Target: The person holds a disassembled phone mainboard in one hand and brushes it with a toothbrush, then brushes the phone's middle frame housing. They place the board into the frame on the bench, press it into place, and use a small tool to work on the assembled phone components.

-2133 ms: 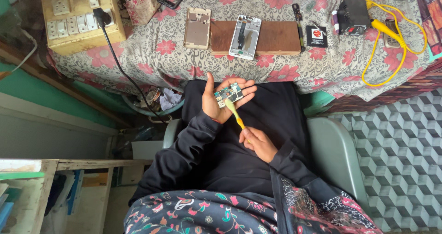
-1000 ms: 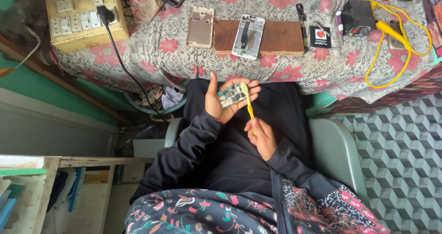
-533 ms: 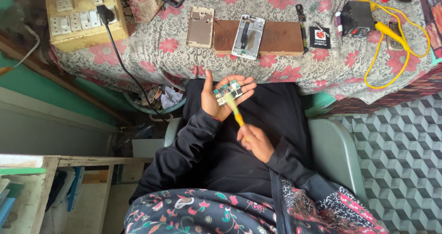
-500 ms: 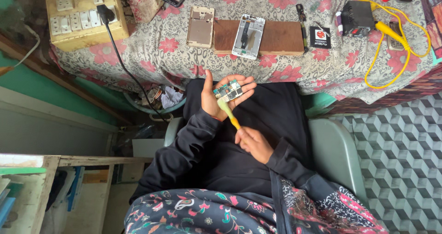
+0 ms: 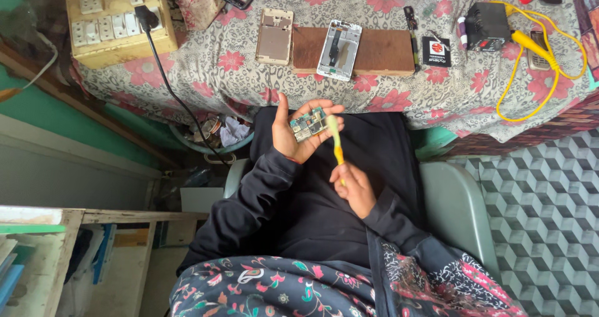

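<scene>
Brush swung up beside board (left hand); right hand grips handle

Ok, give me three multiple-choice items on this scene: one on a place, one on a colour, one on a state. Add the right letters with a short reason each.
1. Where does the white phone frame lie?
A. on the wooden board on the table
B. on the chair
C. on the socket box

2. What colour is the cable at the table's right end?
A. blue
B. yellow
C. white

3. How is the small circuit board held?
A. flat on the table
B. clamped in a vice
C. in the open left hand, off the table

Answers:
1 A, the frame rests on the brown board's left part.
2 B, the looping cable is plainly yellow.
3 C, the board lies on the left hand's fingers above the lap, while the right hand points a brush at it.
</scene>
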`<state>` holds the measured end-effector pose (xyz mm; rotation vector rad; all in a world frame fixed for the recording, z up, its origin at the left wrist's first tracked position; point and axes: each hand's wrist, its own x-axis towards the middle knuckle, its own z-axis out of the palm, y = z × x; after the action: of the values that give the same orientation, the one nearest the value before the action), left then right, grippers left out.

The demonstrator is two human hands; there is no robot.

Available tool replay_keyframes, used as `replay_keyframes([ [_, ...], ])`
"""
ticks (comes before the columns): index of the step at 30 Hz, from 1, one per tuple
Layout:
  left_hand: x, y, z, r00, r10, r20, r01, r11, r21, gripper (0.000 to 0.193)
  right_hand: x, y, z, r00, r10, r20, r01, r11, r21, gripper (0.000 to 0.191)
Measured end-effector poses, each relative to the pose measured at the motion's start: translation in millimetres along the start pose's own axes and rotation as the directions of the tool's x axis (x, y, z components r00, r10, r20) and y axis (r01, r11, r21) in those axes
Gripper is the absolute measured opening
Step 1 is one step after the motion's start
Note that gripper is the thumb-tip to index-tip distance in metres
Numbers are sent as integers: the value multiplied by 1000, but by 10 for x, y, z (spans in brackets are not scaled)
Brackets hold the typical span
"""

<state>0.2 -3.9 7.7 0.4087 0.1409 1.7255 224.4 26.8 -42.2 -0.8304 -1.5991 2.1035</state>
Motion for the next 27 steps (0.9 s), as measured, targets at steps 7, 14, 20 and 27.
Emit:
replay_keyframes([
  [7, 58, -43, -262, 994, 18, -112, -19, 1000, 0, 66, 7, -18, -72, 990, -123, -69, 128, 988, 88, 38],
  [14, 133, -102, -544, 975, 65, -212, -54, 997, 59, 66, 102, 95, -156, 986, -120, -114, 131, 987, 92, 39],
  [20, 142, -146, -472, 927, 9, -375, 87, 967, 239, 51, 170, 180, -223, 986, -94, -135, 105, 991, 80, 39],
  [27, 147, -177, -433, 888, 12, -459, 124, 956, 266, 40, 205, 220, -246, 984, -108, -140, 115, 992, 45, 39],
])
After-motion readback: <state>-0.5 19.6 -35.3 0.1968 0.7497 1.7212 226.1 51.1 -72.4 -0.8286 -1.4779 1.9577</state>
